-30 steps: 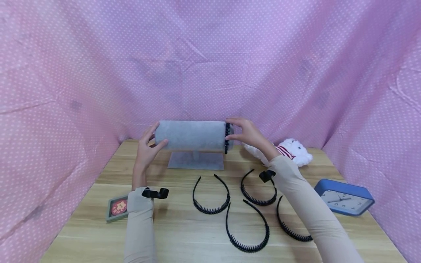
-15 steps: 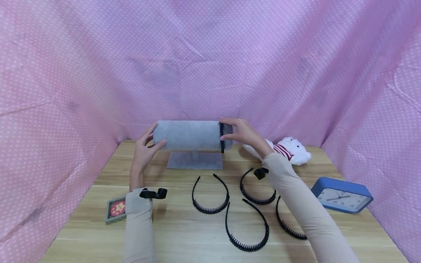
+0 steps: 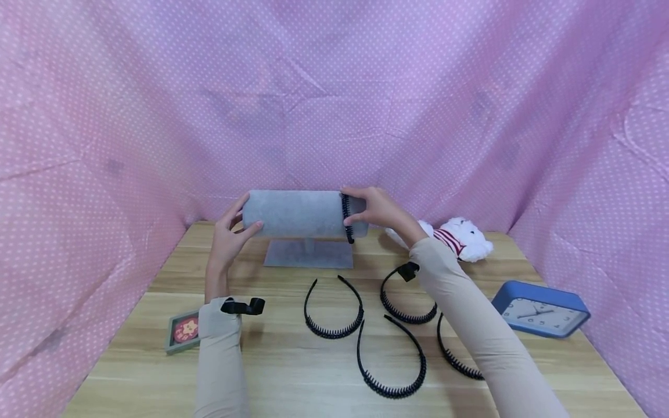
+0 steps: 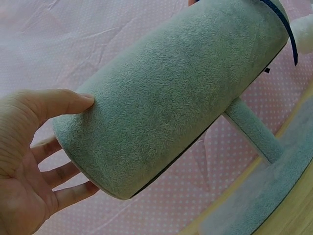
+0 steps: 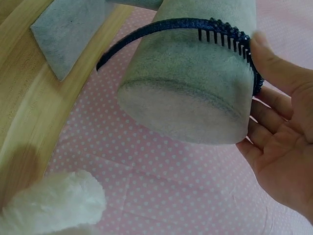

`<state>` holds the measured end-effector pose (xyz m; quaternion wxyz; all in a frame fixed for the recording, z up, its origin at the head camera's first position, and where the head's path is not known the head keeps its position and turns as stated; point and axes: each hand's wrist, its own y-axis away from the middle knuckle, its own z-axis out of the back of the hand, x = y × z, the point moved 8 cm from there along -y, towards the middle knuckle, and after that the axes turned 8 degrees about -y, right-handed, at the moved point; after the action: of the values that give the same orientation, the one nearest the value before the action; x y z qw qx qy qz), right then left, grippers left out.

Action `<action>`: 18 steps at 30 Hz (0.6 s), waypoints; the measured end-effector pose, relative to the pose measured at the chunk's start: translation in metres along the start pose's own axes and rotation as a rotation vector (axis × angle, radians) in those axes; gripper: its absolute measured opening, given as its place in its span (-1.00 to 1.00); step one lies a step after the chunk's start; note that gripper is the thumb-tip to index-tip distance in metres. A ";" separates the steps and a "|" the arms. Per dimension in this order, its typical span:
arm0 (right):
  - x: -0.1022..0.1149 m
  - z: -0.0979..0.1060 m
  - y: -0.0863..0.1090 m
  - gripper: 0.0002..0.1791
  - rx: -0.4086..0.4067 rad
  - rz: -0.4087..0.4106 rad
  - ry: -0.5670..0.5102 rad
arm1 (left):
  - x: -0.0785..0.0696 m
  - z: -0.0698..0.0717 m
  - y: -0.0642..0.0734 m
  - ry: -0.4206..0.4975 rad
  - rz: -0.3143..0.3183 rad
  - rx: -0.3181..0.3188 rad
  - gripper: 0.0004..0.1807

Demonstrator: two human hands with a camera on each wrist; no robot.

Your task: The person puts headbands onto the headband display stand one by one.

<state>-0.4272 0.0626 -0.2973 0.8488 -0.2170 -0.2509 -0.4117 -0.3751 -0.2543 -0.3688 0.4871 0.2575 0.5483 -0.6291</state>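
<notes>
A grey plush-covered display stand [image 3: 292,215] with a horizontal roll stands at the back of the table. My left hand [image 3: 226,241] holds the roll's left end; in the left wrist view, the thumb [image 4: 73,103] lies on the front and the other fingers are behind the end. A black toothed headband [image 3: 346,217] sits around the roll near its right end, its tip [image 5: 105,58] sticking out past the surface in the right wrist view. My right hand [image 3: 384,209] pinches this headband between thumb and fingers, the fingertips partly hidden behind the roll.
Several more black headbands lie on the wooden table, among them one [image 3: 334,334] in front of the stand. A white stuffed bear [image 3: 473,239], a blue clock [image 3: 543,307] and a small green-framed star dish [image 3: 177,347] surround them. Pink dotted cloth [image 3: 334,116] hangs behind.
My right hand has slid the headband leftward along the roll, away from its right end. The headband now tilts slightly. My left hand keeps its hold on the left end.
</notes>
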 end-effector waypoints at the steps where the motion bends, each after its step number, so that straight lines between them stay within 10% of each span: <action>1: 0.000 0.000 0.000 -0.09 0.001 -0.008 -0.002 | 0.000 0.000 0.000 -0.005 0.005 0.000 -0.22; 18: 0.002 -0.008 -0.010 -0.04 -0.056 0.013 -0.057 | -0.005 0.000 0.003 -0.001 0.000 0.008 -0.22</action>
<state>-0.4323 0.0510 -0.3008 0.8375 -0.2539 -0.2620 -0.4069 -0.3702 -0.2528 -0.3661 0.4863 0.2591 0.5458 -0.6313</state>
